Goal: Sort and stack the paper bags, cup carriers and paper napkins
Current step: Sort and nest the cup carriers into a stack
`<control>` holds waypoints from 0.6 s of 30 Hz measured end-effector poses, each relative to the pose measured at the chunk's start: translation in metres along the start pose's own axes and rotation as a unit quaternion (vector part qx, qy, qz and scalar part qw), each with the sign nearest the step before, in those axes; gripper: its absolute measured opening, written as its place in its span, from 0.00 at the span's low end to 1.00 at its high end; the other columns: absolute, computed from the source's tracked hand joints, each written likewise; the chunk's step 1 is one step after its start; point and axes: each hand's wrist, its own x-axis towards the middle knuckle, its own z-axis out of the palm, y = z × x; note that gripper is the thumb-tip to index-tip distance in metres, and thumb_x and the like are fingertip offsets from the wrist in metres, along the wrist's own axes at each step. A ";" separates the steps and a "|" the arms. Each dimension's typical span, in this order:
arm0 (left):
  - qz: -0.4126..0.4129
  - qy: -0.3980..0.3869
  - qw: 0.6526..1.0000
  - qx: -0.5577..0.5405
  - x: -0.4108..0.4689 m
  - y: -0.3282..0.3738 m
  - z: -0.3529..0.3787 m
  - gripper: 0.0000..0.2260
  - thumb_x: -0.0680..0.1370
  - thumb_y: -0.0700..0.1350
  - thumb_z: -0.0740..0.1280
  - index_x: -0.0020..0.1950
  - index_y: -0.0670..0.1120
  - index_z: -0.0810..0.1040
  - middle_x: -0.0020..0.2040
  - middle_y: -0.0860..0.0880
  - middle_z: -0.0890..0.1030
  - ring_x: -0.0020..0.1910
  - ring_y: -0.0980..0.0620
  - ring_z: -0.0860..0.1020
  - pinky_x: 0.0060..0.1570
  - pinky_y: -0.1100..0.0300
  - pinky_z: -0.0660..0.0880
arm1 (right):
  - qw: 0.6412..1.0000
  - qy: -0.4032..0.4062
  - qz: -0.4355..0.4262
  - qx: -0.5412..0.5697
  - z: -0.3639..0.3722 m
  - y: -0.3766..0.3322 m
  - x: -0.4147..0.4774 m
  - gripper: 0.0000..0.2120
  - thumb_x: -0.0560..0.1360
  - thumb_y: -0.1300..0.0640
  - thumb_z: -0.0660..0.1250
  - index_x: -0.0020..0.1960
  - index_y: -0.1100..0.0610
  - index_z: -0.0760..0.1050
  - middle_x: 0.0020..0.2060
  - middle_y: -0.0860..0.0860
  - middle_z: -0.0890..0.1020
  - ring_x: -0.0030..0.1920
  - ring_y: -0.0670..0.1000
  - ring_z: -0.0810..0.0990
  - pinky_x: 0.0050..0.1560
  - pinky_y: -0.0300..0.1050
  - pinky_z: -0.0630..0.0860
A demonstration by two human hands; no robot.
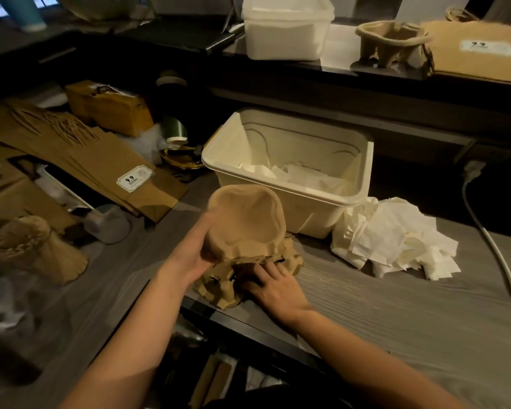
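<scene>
My left hand (194,255) grips a brown pulp cup carrier (244,221), lifted and tilted above a low pile of more carriers (219,287) on the grey table. My right hand (273,286) rests on that pile, fingertips tucked under the lifted carrier. Loose white paper napkins (396,240) lie heaped at the right. More napkins (295,172) sit inside a cream plastic tub (363,160). Flat brown paper bags (80,160) fan out at the left. On the back shelf stand a cup carrier stack (391,39) and a bag stack (481,51).
A lidded white container (286,28) sits on the back shelf. A white cable (496,249) runs down the right side of the table. A bundle of bag handles (33,249), a clear container (109,225) and cardboard boxes (109,107) crowd the left.
</scene>
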 end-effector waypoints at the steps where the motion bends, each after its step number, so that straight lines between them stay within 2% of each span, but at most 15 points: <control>1: 0.000 -0.001 1.000 0.000 0.000 0.000 0.001 0.20 0.73 0.57 0.65 0.61 0.48 0.75 0.57 0.45 0.81 0.56 0.48 0.79 0.54 0.52 0.75 | 1.000 0.000 0.003 0.009 0.000 0.000 0.002 0.19 0.60 0.52 0.79 0.50 0.44 0.81 0.51 0.51 0.72 0.46 0.53 0.73 0.43 0.43 0.73; 4: 0.006 -0.004 1.000 -0.001 0.001 0.001 0.002 0.20 0.71 0.55 0.61 0.59 0.49 0.75 0.55 0.46 0.82 0.54 0.49 0.80 0.52 0.53 0.75 | 1.000 0.004 0.008 0.012 -0.001 -0.001 0.004 0.18 0.59 0.51 0.79 0.47 0.44 0.81 0.49 0.50 0.75 0.46 0.52 0.70 0.41 0.42 0.74; 6: 0.010 -0.010 1.000 0.001 0.002 0.002 0.001 0.19 0.71 0.54 0.61 0.59 0.49 0.75 0.53 0.47 0.83 0.53 0.50 0.81 0.51 0.54 0.76 | 0.999 0.028 0.020 0.013 -0.002 0.001 0.001 0.17 0.61 0.50 0.78 0.49 0.45 0.80 0.48 0.50 0.74 0.45 0.52 0.69 0.44 0.43 0.70; 8: 0.013 -0.020 1.000 0.004 0.004 0.002 0.001 0.18 0.71 0.54 0.59 0.58 0.49 0.75 0.51 0.48 0.84 0.51 0.51 0.81 0.50 0.55 0.76 | 0.997 0.070 0.024 0.032 -0.006 0.006 -0.006 0.13 0.67 0.51 0.71 0.51 0.48 0.75 0.47 0.50 0.71 0.43 0.52 0.66 0.45 0.44 0.64; 10: 0.017 -0.035 0.999 0.004 0.005 0.002 0.000 0.18 0.72 0.54 0.58 0.58 0.49 0.75 0.50 0.49 0.84 0.50 0.52 0.82 0.49 0.56 0.77 | 0.993 0.100 0.022 0.050 -0.012 0.012 -0.017 0.09 0.72 0.51 0.62 0.51 0.51 0.69 0.49 0.51 0.70 0.45 0.52 0.66 0.47 0.44 0.63; 11: 0.020 -0.041 0.999 0.005 0.006 0.002 0.001 0.17 0.72 0.54 0.58 0.58 0.50 0.75 0.49 0.49 0.84 0.50 0.52 0.82 0.47 0.57 0.78 | 0.991 0.112 0.026 0.062 -0.015 0.015 -0.021 0.09 0.72 0.51 0.61 0.51 0.52 0.68 0.50 0.50 0.70 0.47 0.52 0.67 0.48 0.45 0.64; 14: 0.021 -0.038 0.999 0.004 0.009 0.001 0.002 0.17 0.72 0.54 0.58 0.57 0.51 0.75 0.50 0.49 0.84 0.51 0.51 0.81 0.48 0.56 0.77 | 0.975 0.162 0.086 0.125 -0.023 0.025 -0.026 0.07 0.72 0.55 0.63 0.48 0.53 0.68 0.51 0.50 0.71 0.50 0.53 0.70 0.50 0.45 0.67; 18: 0.016 -0.033 0.999 -0.001 0.013 0.000 0.000 0.18 0.75 0.55 0.60 0.62 0.50 0.73 0.57 0.46 0.81 0.57 0.48 0.78 0.51 0.53 0.76 | 0.930 0.260 0.150 0.212 -0.042 0.038 -0.023 0.08 0.71 0.63 0.65 0.46 0.53 0.69 0.51 0.45 0.74 0.54 0.51 0.71 0.56 0.43 0.68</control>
